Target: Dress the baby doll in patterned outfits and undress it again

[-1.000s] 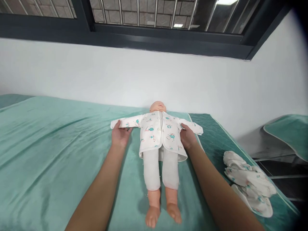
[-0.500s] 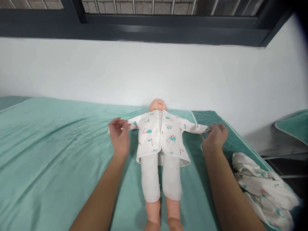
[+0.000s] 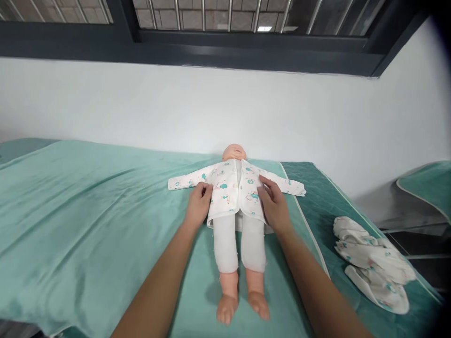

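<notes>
A baby doll (image 3: pixel 225 310) lies on its back, its head toward the wall. It wears a white printed baby jacket (image 3: pixel 225 192) with sleeves stretched out to both sides, and its upper legs are wrapped in white cloth. At the jacket's left side edge, my left hand (image 3: pixel 199 204) is closed, its fingers curled and pinching the fabric there. My right hand (image 3: pixel 276 206) rests against the right front of the jacket, thumb and fingers apart. The jacket's front edges lie close together down the middle.
Green sheets (image 3: pixel 88 225) cover the bed. A crumpled printed cloth (image 3: pixel 377 267) lies at the right. Behind the bed rises a white wall (image 3: pixel 158 108) below a dark window frame (image 3: pixel 246 51) with bars. Another green-covered surface (image 3: pixel 430 185) stands at the far right.
Both hands have left the sleeve ends and moved inward to the sides of the jacket's body. The sleeves now lie free, and the doll's feet have come into view.
</notes>
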{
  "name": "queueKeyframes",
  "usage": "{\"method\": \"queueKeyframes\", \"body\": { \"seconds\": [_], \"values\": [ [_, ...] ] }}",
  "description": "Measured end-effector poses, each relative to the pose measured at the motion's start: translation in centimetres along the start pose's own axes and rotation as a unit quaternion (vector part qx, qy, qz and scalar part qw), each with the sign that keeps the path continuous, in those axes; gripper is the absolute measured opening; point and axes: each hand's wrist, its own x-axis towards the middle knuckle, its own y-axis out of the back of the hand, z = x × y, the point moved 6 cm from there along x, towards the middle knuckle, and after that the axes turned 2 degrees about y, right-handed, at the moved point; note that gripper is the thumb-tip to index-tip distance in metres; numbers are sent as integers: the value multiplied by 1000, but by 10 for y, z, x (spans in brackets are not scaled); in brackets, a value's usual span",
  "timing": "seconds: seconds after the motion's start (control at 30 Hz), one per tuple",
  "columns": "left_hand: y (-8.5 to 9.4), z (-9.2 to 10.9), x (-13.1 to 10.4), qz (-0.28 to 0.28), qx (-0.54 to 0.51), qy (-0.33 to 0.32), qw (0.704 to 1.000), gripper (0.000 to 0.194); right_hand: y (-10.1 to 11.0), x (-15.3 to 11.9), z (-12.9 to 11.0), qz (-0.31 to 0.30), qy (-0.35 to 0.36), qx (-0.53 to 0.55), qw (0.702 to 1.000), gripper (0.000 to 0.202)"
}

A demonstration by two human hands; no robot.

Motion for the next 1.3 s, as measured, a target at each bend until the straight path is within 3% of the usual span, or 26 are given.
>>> {"method": "queueKeyframes", "body": {
  "seconds": [0.17,0.3,0.4,0.63,0.77,0.9,1.07,1.3],
  "values": [
    [12,-5,-66,-66,-5,-11,998,15,28,-65,5,-10,-45,-21,999,38],
    [24,-13,-98,-70,-13,0,997,30,47,-103,0,-7,-63,-113,992,42],
    [24,-15,-101,-55,15,0,998,36,49,-108,-4,8,-71,-176,982,48],
    [22,-11,-98,-37,63,-27,997,10,38,-95,-12,-13,-73,-293,953,37],
    [26,-10,-105,-41,82,-47,995,9,42,-100,-13,11,-73,-300,951,35],
    [27,-10,-102,-14,81,-15,996,12,45,-105,-11,23,-72,-326,942,37],
    [17,-2,-97,-14,230,-46,972,18,41,-105,-12,0,-67,-357,932,31],
    [21,-4,-101,1,215,-66,974,17,45,-108,-10,19,-82,-332,940,34]
  ]
}}
